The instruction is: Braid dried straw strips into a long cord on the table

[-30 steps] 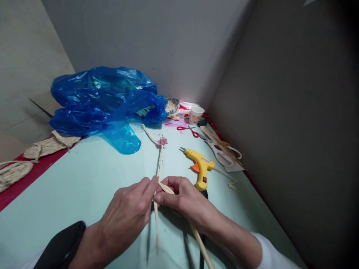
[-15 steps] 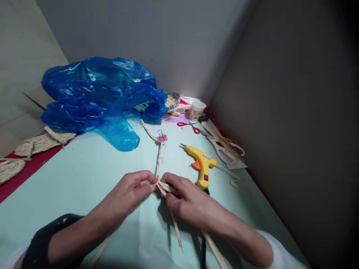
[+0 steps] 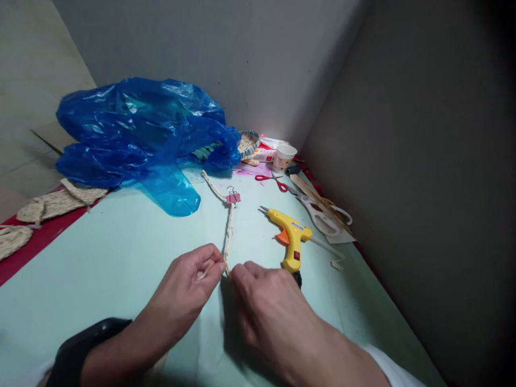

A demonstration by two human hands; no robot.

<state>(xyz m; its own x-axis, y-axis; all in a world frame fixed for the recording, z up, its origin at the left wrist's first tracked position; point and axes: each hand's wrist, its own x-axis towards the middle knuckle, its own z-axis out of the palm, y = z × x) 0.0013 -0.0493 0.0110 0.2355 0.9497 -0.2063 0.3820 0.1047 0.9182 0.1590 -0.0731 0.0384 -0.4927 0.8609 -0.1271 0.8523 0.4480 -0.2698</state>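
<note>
Plastic bag [image 3: 145, 129], blue, crumpled | right hand [image 3: 274, 309], fingers curled closed at cord's near end | left hand [image 3: 189, 282], fingertips pinching same end | hot-glue gun [image 3: 291, 228], yellow | braided cord [image 3: 229, 228], mid-tabletop [image 3: 133, 250] | binder clip [image 3: 233, 198], pink, on cord

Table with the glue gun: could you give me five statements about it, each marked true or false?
1. The glue gun is yellow with an orange trigger. True.
2. The clip on the braided cord is green. False: it is pink.
3. The cup stands upright. True.
4. The right hand holds the white-handled scissors. False: they lie beyond the glue gun, out of its grip.
5. The blue bag is left of the woven basket. True.
</note>
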